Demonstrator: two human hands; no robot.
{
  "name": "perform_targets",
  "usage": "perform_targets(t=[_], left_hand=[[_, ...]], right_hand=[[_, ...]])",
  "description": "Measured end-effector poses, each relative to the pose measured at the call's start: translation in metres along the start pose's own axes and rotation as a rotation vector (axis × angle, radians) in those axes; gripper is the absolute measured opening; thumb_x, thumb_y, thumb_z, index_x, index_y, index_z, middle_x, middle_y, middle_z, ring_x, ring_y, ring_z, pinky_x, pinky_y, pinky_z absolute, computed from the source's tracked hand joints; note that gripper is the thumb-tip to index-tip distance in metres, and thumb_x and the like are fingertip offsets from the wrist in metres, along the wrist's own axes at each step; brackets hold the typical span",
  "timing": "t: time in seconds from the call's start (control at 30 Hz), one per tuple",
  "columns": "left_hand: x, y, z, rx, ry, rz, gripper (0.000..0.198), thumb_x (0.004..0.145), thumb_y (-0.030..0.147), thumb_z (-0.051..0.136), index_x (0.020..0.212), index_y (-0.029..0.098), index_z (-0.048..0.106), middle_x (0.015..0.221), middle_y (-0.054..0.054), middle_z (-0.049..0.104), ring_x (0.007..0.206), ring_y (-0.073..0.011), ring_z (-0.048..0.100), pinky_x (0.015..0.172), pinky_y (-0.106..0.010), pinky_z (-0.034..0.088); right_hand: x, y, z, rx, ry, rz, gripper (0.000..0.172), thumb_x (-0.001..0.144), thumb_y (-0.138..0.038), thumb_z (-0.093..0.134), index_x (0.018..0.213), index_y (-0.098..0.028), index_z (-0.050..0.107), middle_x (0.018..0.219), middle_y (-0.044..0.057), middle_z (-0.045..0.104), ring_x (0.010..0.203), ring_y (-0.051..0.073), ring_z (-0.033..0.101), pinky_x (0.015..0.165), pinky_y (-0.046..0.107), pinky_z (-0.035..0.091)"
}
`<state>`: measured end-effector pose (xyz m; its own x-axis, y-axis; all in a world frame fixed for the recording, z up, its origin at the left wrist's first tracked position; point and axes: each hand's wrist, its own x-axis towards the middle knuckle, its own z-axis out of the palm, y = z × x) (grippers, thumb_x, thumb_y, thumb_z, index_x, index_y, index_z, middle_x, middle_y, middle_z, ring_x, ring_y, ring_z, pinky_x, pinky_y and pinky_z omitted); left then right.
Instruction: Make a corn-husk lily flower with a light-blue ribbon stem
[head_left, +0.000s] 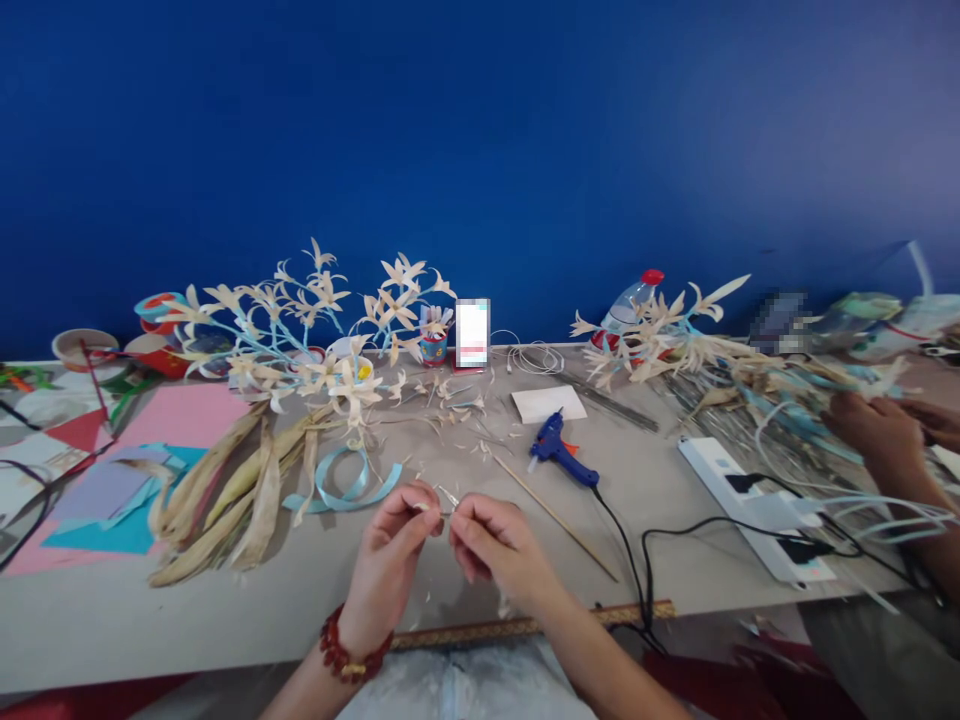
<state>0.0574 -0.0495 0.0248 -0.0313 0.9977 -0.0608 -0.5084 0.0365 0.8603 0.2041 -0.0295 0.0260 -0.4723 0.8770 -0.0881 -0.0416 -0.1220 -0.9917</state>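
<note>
Head: sliver (pixel 448 495) btwn L hand (pixel 397 535) & R hand (pixel 501 548).

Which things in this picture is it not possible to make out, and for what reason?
All in the head view:
- Pale piece: exact shape; too small, partly covered by the left hand and right hand.
- Upright screen: its text; pixelated.
- Co-worker's hand: what it holds, if anything; blurred.
- Co-worker's arm: upper part; cut off by the right edge.

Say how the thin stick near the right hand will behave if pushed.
The stick would probably stay stiff, since it lies straight. Being thin, it is likely light. It looks roundish, so it may roll across the table.
</note>
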Motion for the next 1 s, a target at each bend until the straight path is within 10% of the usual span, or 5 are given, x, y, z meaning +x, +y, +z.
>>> perform_targets(t=[0.47,1.0], left_hand=[[-0.001,-0.002,-0.004,0.059,0.002,0.083,0.009,0.079,0.021,0.069,0.073,0.018,0.063,0.078,-0.002,0.055,0.076,-0.0162,0.052,0.068,-0.026,0.043],[-0.002,-0.009,-0.021,0.257,-0.05,0.325,0.013,0.087,0.024,0.059,0.085,0.021,0.072,0.084,-0.007,0.062,0.079,-0.0203,0.056,0.067,-0.03,0.044]], right_hand=[[0.003,-0.003,-0.001,0.011,0.013,-0.007,0.038,0.086,-0.052,0.059,0.073,-0.017,0.056,0.057,-0.004,0.058,0.041,0.005,0.044,0.039,0.015,0.034],[0.007,0.01,0.002,0.621,-0.33,0.341,0.046,0.082,-0.055,0.061,0.059,-0.019,0.045,0.031,-0.006,0.05,0.019,0.005,0.029,0.024,0.015,0.013]])
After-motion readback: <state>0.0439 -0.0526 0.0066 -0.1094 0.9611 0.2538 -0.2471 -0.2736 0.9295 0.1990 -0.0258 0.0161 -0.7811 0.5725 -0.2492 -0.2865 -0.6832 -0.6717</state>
